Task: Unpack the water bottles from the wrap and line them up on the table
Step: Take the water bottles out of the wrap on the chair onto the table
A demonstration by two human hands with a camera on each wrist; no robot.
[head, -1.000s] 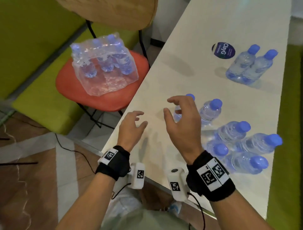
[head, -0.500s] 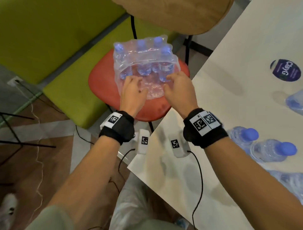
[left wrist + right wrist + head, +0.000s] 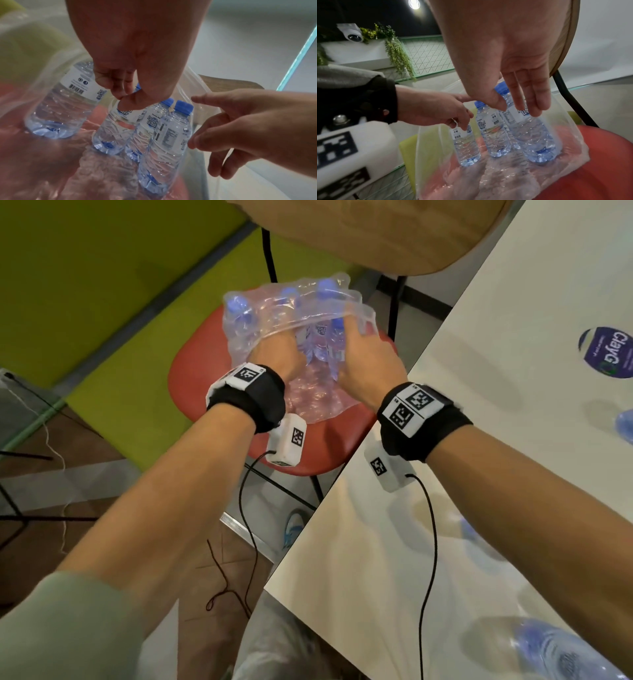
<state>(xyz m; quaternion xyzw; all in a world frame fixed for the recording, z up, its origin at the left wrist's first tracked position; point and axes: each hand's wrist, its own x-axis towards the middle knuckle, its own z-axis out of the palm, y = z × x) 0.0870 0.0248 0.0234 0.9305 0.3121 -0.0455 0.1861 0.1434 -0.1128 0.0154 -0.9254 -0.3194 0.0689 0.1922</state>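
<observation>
Reaching into the torn plastic wrap (image 3: 308,392) on the red chair seat (image 3: 212,364) left of the table (image 3: 479,405), left hand (image 3: 130,75) pinches one water bottle (image 3: 111,129) while right hand (image 3: 510,86) with straight fingers touches another (image 3: 532,135); several bottles remain packed, at least two blurred ones on the table's right (image 3: 561,652).

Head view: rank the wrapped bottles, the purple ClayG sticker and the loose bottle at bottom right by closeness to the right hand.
1. wrapped bottles: on the red seat, at the right hand's fingers.
2. ClayG sticker: on the table, off to that hand's right.
3. loose bottle: blurred, at the table's near end, bottom right.
</observation>
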